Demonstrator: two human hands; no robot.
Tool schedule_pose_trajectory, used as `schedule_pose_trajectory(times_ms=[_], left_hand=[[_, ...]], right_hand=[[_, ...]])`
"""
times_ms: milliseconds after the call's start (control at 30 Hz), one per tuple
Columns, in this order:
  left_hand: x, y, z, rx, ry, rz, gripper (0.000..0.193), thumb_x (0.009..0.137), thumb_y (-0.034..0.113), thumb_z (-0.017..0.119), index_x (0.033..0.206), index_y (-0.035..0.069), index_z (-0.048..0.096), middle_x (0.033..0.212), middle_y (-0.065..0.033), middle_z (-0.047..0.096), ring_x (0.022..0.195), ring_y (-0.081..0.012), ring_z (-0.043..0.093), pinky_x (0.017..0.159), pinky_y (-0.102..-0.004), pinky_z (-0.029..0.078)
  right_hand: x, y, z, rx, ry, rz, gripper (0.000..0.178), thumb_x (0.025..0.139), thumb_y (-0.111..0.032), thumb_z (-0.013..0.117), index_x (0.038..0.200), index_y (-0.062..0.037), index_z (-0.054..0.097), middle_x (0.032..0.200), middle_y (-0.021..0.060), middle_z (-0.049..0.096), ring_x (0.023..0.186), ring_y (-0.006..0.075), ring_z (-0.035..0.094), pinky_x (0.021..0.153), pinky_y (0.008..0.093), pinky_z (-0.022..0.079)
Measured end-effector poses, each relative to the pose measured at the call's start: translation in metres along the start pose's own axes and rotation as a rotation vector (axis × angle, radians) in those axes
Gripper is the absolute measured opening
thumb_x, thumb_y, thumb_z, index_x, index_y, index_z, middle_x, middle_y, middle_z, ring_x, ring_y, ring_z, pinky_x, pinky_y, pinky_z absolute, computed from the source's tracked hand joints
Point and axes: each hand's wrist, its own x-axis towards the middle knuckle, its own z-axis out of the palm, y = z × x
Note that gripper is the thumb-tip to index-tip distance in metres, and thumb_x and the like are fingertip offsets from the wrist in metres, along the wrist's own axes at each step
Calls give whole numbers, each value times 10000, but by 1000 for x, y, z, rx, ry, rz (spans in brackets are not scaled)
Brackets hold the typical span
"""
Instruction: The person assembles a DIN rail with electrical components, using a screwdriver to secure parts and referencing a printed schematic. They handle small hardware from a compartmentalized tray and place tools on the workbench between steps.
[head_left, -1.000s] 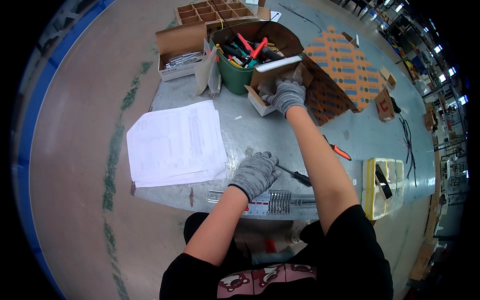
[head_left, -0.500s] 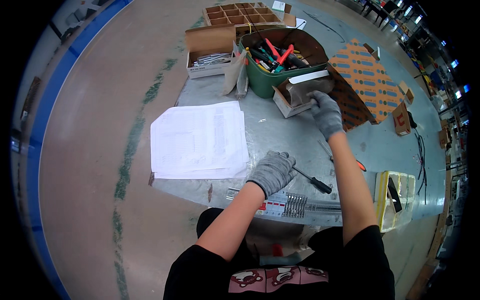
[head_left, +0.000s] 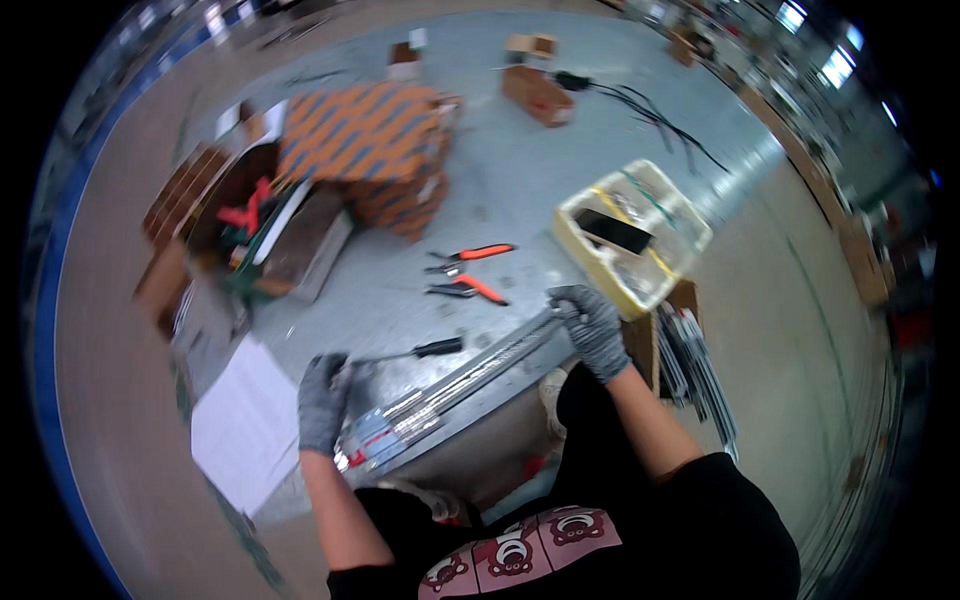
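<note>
My left hand (head_left: 325, 405), in a grey knit glove, is closed beside the left end of a metal mounting rail (head_left: 505, 360), its fingertips by the shaft tip of a black-handled screwdriver (head_left: 438, 347). Whether it touches that shaft is unclear, and anything inside its fingers is hidden. My right hand (head_left: 592, 335), gloved alike, has curled fingers at the rail's far right end; what they hold does not show. White-and-red circuit breakers (head_left: 378, 432) sit on the rail's left part, with a row of slim terminal pieces beside them. The rail lies along the table's near edge.
Orange-handled pliers (head_left: 470, 285) and cutters lie beyond the rail. A foam box (head_left: 690, 243) with a phone (head_left: 613, 231) stands at right, above a carton of grey strips (head_left: 690, 365). Papers (head_left: 245, 430), a tool bin (head_left: 215, 235) and a patterned cardboard box (head_left: 365, 135) are at left.
My view has swung right. My right hand has left the small white carton and come to the rail's right end. My left hand has moved leftward past the breakers.
</note>
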Motion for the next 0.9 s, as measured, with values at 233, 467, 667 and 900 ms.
schedule_pose_trajectory(times_ms=[233,467,667,900], left_hand=[[43,86,32,170,-7,238,154,880,83,621,1012,21,671,935,-152,653,833,-292,638,744,-356,505],[126,204,118,268,-194,501,165,868,108,652,1005,18,672,910,-151,658,865,-297,648,770,-359,505],[218,289,227,388,-319,604,197,817,163,696,994,78,673,1094,-151,627,1020,-336,605,894,-411,484],[286,337,347,541,-312,873,176,773,177,715,946,148,697,1394,-92,493,1304,-351,404,1092,-437,350]], right_hand=[[32,-27,-13,261,112,-187,164,934,-129,595,1051,-45,672,847,80,671,769,195,644,717,299,515],[85,-36,-17,318,313,-551,278,870,-176,588,1133,-105,643,974,89,673,877,299,647,773,419,511],[76,-2,-14,385,397,-395,213,925,-165,550,1092,-95,662,872,51,653,797,268,623,726,388,500],[74,21,-39,314,210,-314,341,858,-191,566,1187,-116,617,932,100,628,853,293,603,781,447,477]])
